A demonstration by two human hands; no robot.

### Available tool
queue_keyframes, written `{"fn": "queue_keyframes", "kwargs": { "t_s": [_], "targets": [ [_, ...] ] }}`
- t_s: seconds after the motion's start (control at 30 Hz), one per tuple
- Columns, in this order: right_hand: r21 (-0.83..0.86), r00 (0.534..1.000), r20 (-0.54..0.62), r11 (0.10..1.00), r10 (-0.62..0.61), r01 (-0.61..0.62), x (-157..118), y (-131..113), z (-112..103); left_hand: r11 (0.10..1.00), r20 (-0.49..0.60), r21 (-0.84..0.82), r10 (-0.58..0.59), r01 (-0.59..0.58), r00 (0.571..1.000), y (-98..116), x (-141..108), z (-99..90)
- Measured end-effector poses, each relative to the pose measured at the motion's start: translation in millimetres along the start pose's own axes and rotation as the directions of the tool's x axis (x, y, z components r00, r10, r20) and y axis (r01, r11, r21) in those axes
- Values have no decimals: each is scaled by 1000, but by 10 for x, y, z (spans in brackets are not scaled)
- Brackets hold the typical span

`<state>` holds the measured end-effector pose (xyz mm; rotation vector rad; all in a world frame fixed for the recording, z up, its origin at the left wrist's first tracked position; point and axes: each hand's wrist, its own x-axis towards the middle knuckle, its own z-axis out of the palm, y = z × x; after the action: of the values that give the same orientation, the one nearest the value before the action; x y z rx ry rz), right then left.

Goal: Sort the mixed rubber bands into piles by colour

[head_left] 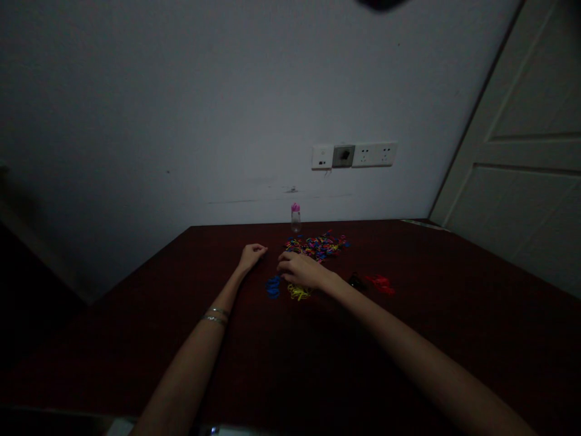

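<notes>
The right hand (300, 270), curled narrow, is held between near yellow bands (298, 293) and the far mixed-colour pile (320, 247); the left hand (251, 257) is placed half-closed farther left, beyond blue bands (273, 287). Whether anything is gripped cannot be told.

We see two slim, silvery bands (215, 318) around the bare left forearm (195, 357), a little behind the left hand (250, 257). The band nearer that hand looks narrow; the farther one seems patterned, too dim for us to make out. Right of that hand, we see the bare right forearm (408, 349).
</notes>
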<state>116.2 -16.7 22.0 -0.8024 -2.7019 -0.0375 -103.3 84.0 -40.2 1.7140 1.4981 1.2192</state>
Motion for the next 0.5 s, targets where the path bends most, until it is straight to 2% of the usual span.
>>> {"fn": "queue_keyframes", "kwargs": {
  "t_s": [0.13, 0.27, 0.4, 0.5],
  "targets": [
    [30, 992, -57, 993, 115, -114, -271, 278, -153, 1000, -7, 10, -4, 4, 1000, 2, 1, 3],
    [62, 957, -105, 963, 269, -264, -717, 689, -293, 997, 12, 70, 21, -22, 1000, 23, -23, -1],
    [54, 883, -146, 895, 445, -442, -1291, 1166, -365, 969, 55, 200, 138, -146, 989, 61, -62, 22],
    [50, 794, -203, 816, 573, -576, -1746, 1512, -344, 930, 128, 261, 232, -259, 964, 166, -92, 92]
  ]
}}
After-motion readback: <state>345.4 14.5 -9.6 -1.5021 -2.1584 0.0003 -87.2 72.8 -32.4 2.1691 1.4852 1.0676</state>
